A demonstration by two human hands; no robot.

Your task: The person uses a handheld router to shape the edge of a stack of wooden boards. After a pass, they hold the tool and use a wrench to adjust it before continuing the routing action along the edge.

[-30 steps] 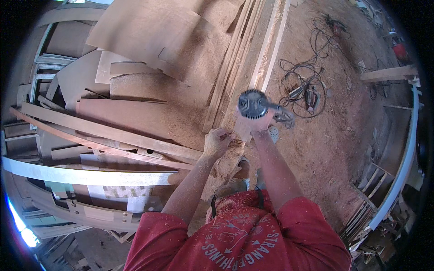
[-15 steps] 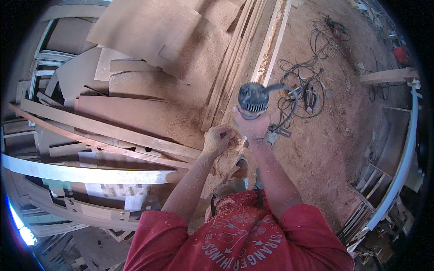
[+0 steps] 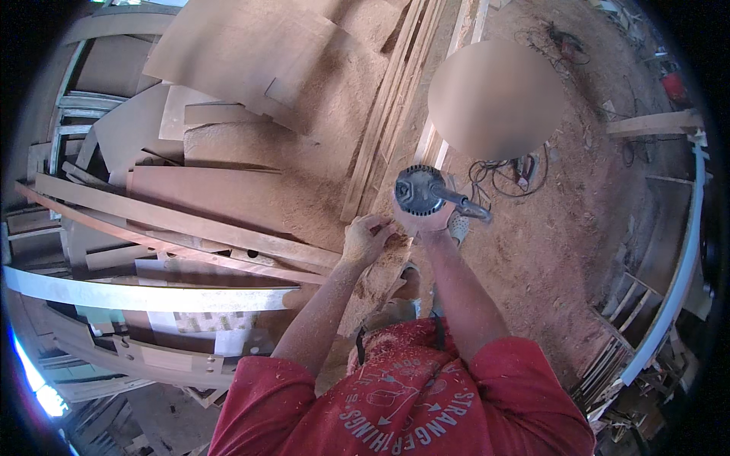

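My right hand [image 3: 430,220] grips a black, round-topped corded router [image 3: 420,191] below its vented motor housing, and its thick cable boot points to the right. Beneath the tool, a long pale board [image 3: 461,34] with wood shavings along it runs away from me. The router's base and cutting end are hidden under its housing and my hand. To the left, beside a small heap of sawdust [image 3: 388,254], is my left hand [image 3: 366,240] with thumb and fingers curled together. Whatever may sit between those fingers I cannot make out.
Several narrow planks [image 3: 388,114] lie left of the board. Large thin sheets [image 3: 236,53] cover the far left, with long strips [image 3: 182,220] nearer. Cables [image 3: 487,178] loop on the sawdust-covered floor at right, partly hidden by a round blurred patch. A shoe [image 3: 458,226] shows beside my right hand.
The router has come slightly nearer to me and tipped, so its top now faces up and its cable boot points right. My left hand has hardly moved. A round blurred patch has appeared.
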